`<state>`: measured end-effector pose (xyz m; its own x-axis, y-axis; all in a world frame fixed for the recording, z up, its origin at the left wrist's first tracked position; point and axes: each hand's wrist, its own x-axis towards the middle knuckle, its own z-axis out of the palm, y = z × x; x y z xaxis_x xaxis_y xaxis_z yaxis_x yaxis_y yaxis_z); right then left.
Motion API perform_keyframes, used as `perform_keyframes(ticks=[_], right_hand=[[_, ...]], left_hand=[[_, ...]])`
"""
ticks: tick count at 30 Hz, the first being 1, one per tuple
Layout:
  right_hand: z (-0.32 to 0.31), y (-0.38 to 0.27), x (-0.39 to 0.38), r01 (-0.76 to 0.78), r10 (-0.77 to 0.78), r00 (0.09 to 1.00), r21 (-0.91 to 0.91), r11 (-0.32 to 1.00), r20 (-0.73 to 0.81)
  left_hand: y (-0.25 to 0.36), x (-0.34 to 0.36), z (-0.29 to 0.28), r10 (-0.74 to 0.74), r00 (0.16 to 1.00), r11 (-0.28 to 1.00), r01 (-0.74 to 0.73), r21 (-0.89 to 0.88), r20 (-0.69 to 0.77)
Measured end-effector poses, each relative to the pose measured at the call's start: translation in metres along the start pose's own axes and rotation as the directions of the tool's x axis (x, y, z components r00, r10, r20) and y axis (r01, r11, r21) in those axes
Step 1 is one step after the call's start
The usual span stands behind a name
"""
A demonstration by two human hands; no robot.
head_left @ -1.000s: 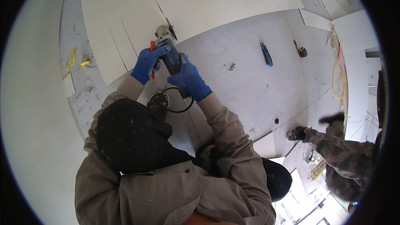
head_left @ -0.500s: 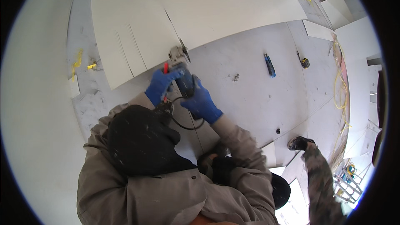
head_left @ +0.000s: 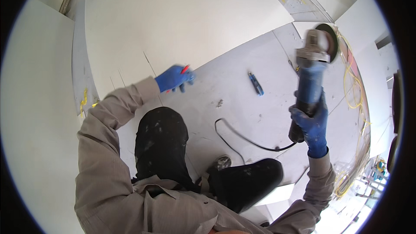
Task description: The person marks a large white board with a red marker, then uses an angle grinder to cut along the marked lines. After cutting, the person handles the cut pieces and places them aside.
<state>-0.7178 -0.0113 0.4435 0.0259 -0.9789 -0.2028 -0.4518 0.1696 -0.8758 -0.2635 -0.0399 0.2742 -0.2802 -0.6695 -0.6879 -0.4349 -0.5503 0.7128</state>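
Gripped in the blue-gloved right hand (head_left: 316,125), a blue-and-black angle grinder (head_left: 311,82) points far, swung right from the white panel (head_left: 186,17); the blue-gloved left hand (head_left: 174,78), off the tool now, half-curls around a red stick (head_left: 185,69).

The wide head view looks down at the floor (head_left: 255,119).

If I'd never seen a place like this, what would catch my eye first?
Probably the blue angle grinder at the right, gripped in the gloved right hand. Next, the gloved left hand with a red stick, beside the edge of a large pale panel filling the upper part.
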Motion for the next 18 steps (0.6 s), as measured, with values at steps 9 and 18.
perform_keyframes(ticks=[9, 18], right_hand=[[-0.098, -0.127, 0.161, 0.149, -0.109, 0.978, 0.229, 0.962, -0.18], [-0.049, -0.158, 0.283, 0.374, -0.329, 0.923, 0.273, 0.886, -0.198]], left_hand=[[-0.085, 0.047, 0.048, -0.285, 0.941, 0.74, 0.095, -0.666, -0.183], [-0.172, 0.137, 0.145, -0.15, 0.72, 0.737, -0.375, -0.562, -0.678]])
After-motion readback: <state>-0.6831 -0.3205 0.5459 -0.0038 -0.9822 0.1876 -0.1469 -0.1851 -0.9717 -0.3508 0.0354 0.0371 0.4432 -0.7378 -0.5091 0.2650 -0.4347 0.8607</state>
